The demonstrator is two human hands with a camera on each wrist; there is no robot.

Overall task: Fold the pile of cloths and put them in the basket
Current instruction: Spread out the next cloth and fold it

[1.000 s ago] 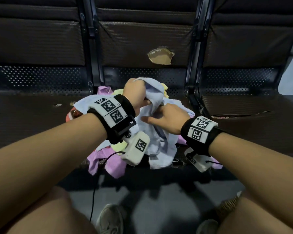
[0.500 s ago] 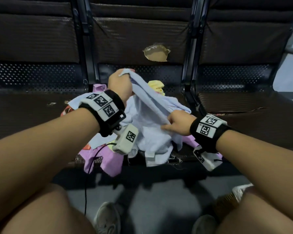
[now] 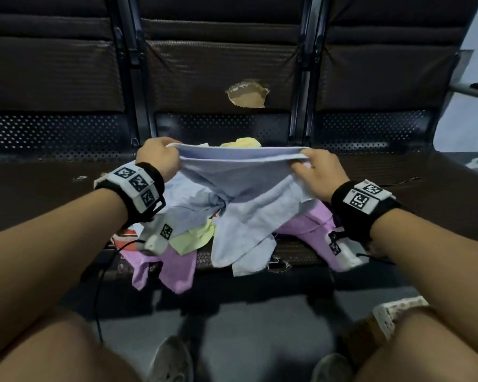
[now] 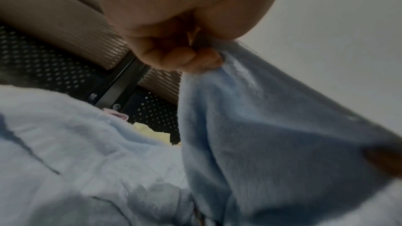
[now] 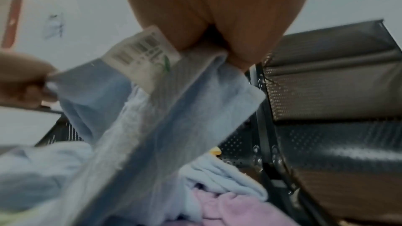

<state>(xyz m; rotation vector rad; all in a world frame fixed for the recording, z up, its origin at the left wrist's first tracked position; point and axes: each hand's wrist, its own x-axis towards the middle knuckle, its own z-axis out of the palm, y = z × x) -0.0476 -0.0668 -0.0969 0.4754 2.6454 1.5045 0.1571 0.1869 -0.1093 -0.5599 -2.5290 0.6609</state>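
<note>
A light blue cloth (image 3: 240, 172) is stretched level between my two hands above the pile. My left hand (image 3: 160, 157) pinches its left corner (image 4: 226, 61), and my right hand (image 3: 312, 165) pinches the right corner, where a white barcode label (image 5: 141, 52) hangs. The cloth's lower part sags onto the pile of cloths (image 3: 204, 232) on the middle bench seat: more light blue ones, pink ones (image 3: 177, 268), pale green (image 3: 193, 238) and yellow (image 3: 240, 142). A woven basket (image 3: 381, 323) shows partly at the lower right, by my right knee.
The dark bench (image 3: 39, 188) has three seats; the backrest has a torn hole (image 3: 247, 96). Metal armrest posts (image 3: 300, 78) divide the seats. A black cable (image 3: 100, 285) hangs from my left wrist. My shoes (image 3: 171, 362) and knees are on the grey floor below.
My hands have moved apart, the right one out to the right and up, pulling the blue cloth's top edge taut and level where it was bunched between them a second ago.
</note>
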